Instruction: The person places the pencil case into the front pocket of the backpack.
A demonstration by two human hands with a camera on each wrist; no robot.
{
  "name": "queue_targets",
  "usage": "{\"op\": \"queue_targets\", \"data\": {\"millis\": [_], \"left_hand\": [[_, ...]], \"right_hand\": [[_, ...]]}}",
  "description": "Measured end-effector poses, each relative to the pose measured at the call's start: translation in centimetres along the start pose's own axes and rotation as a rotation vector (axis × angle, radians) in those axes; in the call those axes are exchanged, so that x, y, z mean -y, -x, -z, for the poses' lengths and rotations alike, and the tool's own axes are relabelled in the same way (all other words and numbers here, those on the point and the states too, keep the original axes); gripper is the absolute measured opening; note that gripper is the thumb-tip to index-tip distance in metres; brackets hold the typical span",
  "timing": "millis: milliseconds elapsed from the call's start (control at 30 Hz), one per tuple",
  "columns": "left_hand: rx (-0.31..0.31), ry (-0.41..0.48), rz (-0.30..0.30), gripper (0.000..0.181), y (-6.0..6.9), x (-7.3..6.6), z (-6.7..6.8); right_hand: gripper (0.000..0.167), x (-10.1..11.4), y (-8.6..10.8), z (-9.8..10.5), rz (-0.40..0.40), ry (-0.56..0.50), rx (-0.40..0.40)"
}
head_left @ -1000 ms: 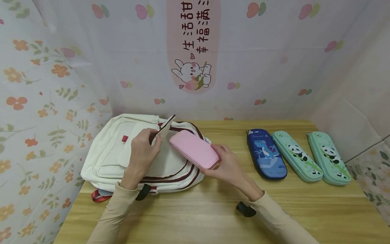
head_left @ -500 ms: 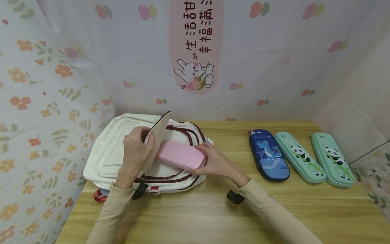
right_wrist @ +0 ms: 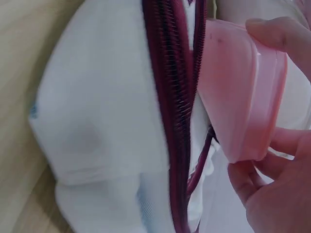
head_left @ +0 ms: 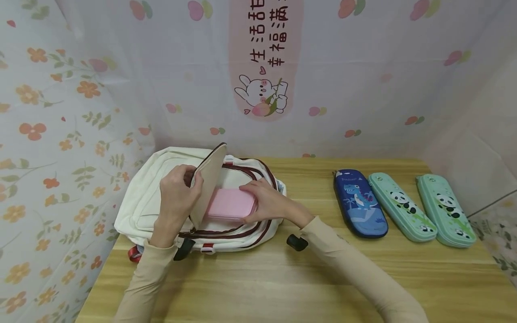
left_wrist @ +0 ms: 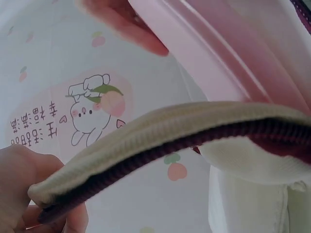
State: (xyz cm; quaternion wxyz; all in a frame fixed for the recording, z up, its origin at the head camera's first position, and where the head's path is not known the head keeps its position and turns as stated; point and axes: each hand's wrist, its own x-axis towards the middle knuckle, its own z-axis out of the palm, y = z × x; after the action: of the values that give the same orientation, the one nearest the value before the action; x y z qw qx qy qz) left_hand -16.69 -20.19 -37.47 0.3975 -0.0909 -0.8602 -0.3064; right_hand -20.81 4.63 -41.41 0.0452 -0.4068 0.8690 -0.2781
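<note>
White backpack (head_left: 147, 197), pink case (head_left: 230, 203) partly under its raised flap (head_left: 212, 179)

Left hand (head_left: 177, 195) pinches the flap's edge, case's far end is hidden so hard to tell how deep, right hand (head_left: 268, 202) has thumb and fingers round the near end, then a blue dinosaur case (head_left: 361, 202) and two green panda cases (head_left: 404, 208) on the table (head_left: 258, 287).

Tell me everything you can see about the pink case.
The pink case is a smooth, plain box with rounded corners, plastic-looking, with ridges running along its side. It looks closed. Its broad face is turned up, and its far end is hidden behind the raised flap of the white backpack. The right hand grips its near end between thumb and fingers. Whether it touches the flap isn't clear.
</note>
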Motion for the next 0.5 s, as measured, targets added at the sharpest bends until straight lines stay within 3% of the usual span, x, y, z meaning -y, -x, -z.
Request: {"op": "queue_targets", "data": {"millis": [200, 500], "left_hand": [[0.012, 0.000, 0.011, 0.010, 0.1, 0.0, -0.1], [-0.010, -0.001, 0.022, 0.010, 0.1, 0.1, 0.0]], "right_hand": [[0.087, 0.4, -1.3, -0.2, -0.028, 0.026, 0.052], [0.086, 1.3, -2.7, -0.9, -0.062, 0.037, 0.066]]}}
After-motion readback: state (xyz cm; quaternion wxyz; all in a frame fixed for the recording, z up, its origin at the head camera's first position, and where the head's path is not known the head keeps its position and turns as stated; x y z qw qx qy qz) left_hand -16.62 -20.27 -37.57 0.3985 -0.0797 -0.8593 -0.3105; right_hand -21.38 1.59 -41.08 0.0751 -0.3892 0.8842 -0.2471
